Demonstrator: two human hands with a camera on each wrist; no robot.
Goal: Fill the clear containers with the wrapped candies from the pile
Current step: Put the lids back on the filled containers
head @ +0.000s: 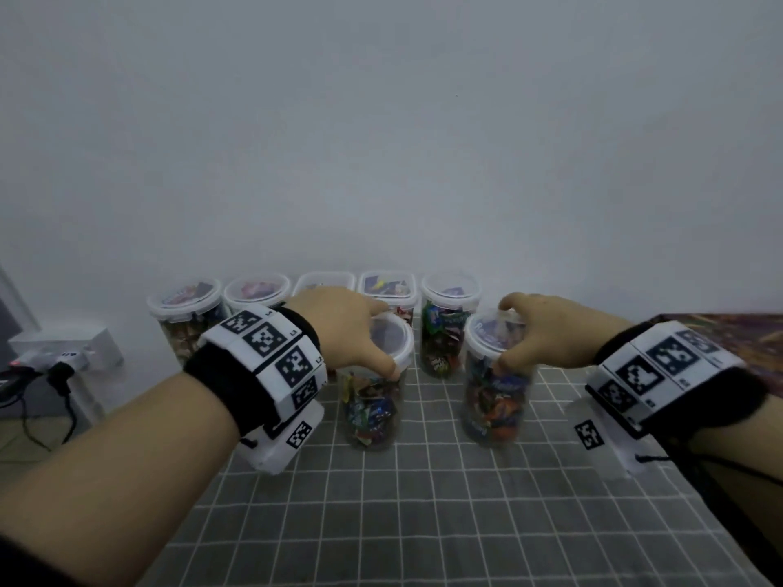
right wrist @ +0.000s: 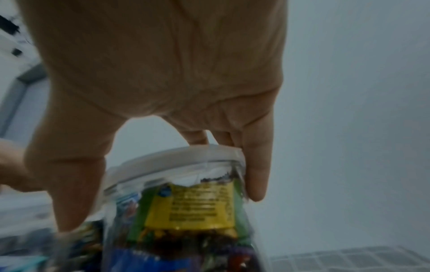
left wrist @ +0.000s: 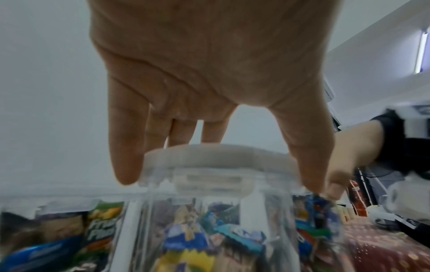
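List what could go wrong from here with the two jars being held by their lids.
1. The left hand and right hand each grip only the lid rim of a full jar, the left jar and the right jar; if a lid is not latched, lifting may drop the body.
2. The back row of jars stands close behind; either jar could knock them.

Plain indoor room, bare white wall (head: 381, 141), grid-patterned table cover (head: 423, 502), wall socket with plugs (head: 72, 349)
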